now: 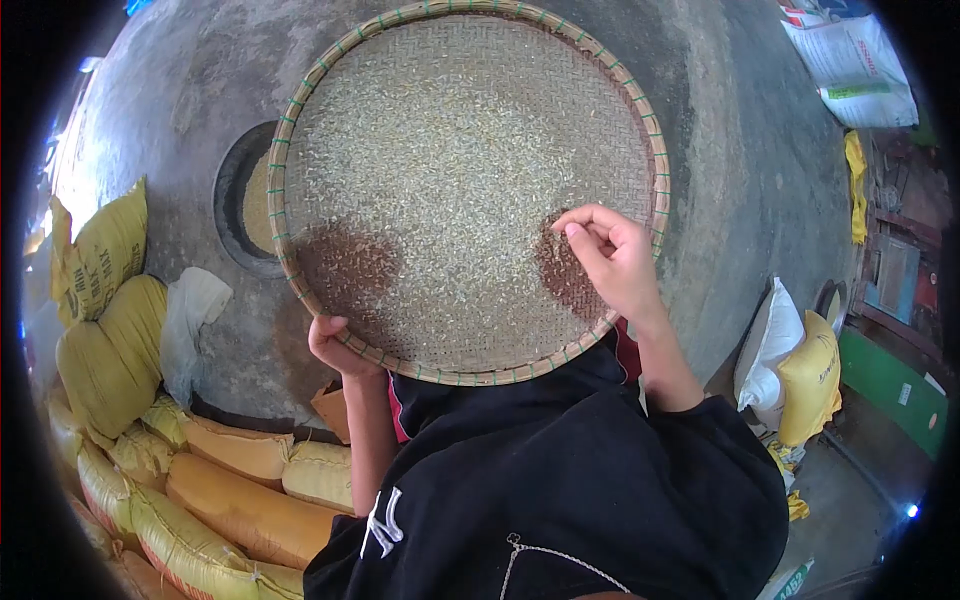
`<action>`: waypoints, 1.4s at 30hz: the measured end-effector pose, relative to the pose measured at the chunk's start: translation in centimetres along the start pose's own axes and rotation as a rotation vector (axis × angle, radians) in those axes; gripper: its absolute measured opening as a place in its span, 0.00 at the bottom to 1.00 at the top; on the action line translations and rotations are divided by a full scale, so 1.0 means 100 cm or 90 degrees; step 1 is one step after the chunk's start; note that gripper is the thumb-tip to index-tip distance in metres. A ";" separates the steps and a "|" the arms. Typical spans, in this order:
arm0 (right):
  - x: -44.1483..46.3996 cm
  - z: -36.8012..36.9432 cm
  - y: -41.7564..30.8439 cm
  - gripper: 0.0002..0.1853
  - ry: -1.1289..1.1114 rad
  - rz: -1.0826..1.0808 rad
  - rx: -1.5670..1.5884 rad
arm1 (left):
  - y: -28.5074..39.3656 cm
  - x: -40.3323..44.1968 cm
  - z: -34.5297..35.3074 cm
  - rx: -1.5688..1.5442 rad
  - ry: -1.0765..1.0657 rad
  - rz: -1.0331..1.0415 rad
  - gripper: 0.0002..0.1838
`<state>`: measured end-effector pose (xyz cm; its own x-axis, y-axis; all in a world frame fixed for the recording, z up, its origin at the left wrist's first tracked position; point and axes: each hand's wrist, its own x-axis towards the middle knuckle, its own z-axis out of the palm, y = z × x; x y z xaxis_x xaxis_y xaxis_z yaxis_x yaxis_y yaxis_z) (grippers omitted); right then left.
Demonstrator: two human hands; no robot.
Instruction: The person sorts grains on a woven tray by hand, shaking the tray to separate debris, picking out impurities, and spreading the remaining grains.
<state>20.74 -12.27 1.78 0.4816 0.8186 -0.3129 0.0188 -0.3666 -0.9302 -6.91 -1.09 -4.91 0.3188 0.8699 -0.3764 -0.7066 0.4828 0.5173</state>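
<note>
A round woven tray with a green-stitched rim is held over my lap. Pale grains are spread across its middle, and darker reddish-brown patches show at its lower left and lower right. My left hand grips the rim at the lower left, thumb on top and the other fingers hidden beneath. Above the right-hand dark patch, inside the rim, my right hand is closed in a pinch, thumb against the fingers. Whatever it pinches is too small to make out.
A dark round basin of grain stands on the floor, partly behind the tray. Filled yellow and orange sacks lie at the lower left. White and yellow sacks stand at the right, with a green panel beyond. Another white sack sits upper right.
</note>
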 end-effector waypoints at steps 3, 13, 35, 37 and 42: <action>-0.004 -0.002 0.003 0.04 -0.017 -0.024 -0.064 | 0.000 0.001 -0.001 0.007 -0.017 0.007 0.36; -0.005 0.001 0.012 0.06 -0.011 -0.096 -0.250 | 0.000 0.001 -0.003 0.003 0.008 0.005 0.36; -0.006 0.011 0.013 0.05 0.019 -0.114 -0.261 | -0.001 0.002 0.006 -0.020 -0.025 0.003 0.36; -0.006 0.013 0.014 0.04 0.029 -0.126 -0.260 | -0.001 0.003 0.006 -0.022 -0.025 0.002 0.36; -0.008 0.009 0.017 0.04 0.009 -0.081 -0.210 | -0.001 0.003 0.002 -0.007 -0.037 0.011 0.36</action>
<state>19.58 -13.11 0.24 0.4698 0.8612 -0.1941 0.3601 -0.3877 -0.8485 -6.59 -0.86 -4.89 0.3417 0.8829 -0.3221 -0.7191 0.4663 0.5152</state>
